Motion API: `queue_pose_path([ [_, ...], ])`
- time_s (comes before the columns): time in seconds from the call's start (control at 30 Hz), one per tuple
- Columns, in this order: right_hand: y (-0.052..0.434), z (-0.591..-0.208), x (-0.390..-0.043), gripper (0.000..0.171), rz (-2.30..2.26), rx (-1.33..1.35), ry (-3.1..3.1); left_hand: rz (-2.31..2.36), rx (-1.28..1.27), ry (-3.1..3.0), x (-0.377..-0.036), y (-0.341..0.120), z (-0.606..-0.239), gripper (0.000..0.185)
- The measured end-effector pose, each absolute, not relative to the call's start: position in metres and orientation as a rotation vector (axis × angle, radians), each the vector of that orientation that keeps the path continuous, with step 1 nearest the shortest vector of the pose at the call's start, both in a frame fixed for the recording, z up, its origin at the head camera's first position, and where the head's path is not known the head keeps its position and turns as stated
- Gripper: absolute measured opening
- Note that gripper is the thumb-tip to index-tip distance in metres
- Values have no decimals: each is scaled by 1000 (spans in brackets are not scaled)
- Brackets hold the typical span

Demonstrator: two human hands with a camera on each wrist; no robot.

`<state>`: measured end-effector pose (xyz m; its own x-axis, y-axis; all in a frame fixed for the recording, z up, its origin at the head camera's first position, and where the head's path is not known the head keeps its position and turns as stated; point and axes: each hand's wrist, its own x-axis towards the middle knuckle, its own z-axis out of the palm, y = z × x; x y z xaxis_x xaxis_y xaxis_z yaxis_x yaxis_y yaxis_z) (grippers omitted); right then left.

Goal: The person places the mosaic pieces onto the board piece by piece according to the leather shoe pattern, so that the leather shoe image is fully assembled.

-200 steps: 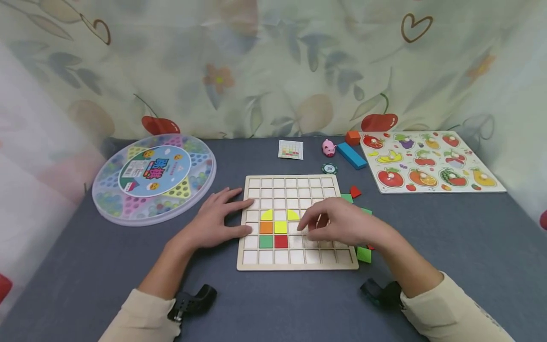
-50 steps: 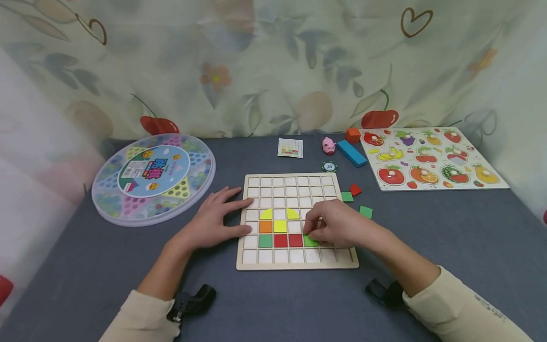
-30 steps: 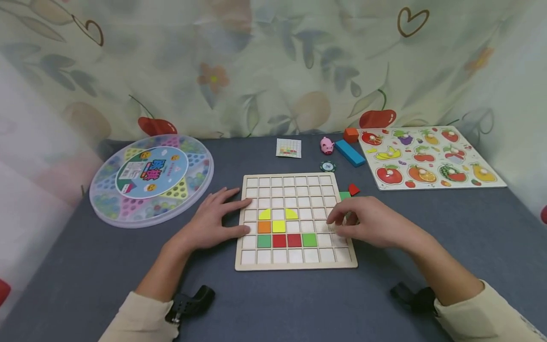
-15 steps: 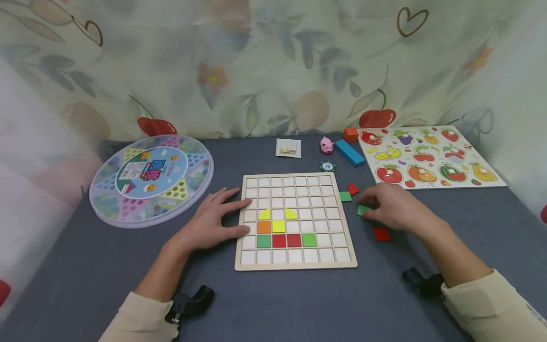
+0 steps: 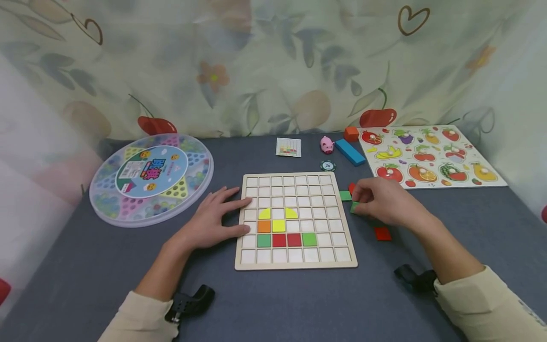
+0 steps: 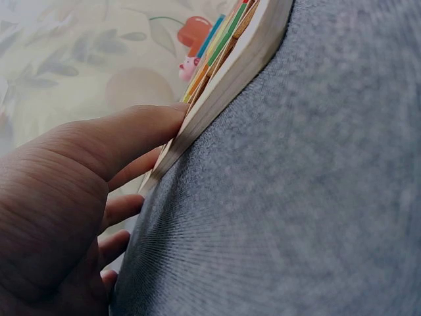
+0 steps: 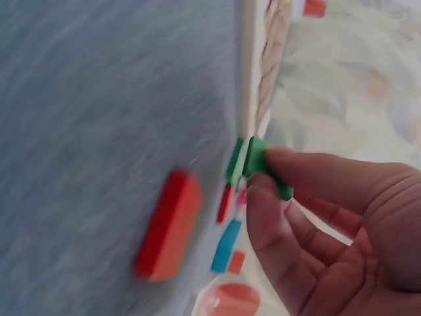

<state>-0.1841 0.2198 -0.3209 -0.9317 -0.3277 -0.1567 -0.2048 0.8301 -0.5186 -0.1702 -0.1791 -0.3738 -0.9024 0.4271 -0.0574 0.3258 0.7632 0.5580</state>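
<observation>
A wooden grid board (image 5: 296,264) lies on the dark table, with coloured tiles in some cells: two yellow quarter-rounds, an orange square (image 5: 264,226), a yellow square (image 5: 278,225), a dark green one, two red ones and a light green one (image 5: 309,239). My left hand (image 5: 210,221) rests at the board's left edge, thumb and index fingertip on its frame, fingers spread. Just off the board's right side my right hand (image 5: 386,200) pinches a green tile (image 7: 256,157) between thumb and index finger. Beside it lie another green tile (image 5: 345,195), a partly covered red piece (image 5: 352,188) and a red square tile (image 5: 382,233).
Behind the board are a small pattern card (image 5: 288,147), a pink pig figure (image 5: 326,145), a chip (image 5: 327,166), a blue block (image 5: 350,152) and an orange block (image 5: 351,134). A fruit puzzle board (image 5: 431,156) stands right, a round board game (image 5: 151,180) left.
A red and a light green tile have been added to the board's lower row. My right hand has moved off to the right and picked up a green tile. The left hand stays put.
</observation>
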Motion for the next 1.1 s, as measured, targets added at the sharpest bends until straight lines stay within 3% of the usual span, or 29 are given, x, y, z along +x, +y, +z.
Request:
queue_pose_path([
  [0.47, 173, -321, -165, 8, -928, -602, 2419, 831, 604, 2784, -171, -179, -377, 71],
  [1.1, 159, -322, -157, 8, -631, -768, 2603, 829, 617, 2783, -171, -180, -375, 71],
])
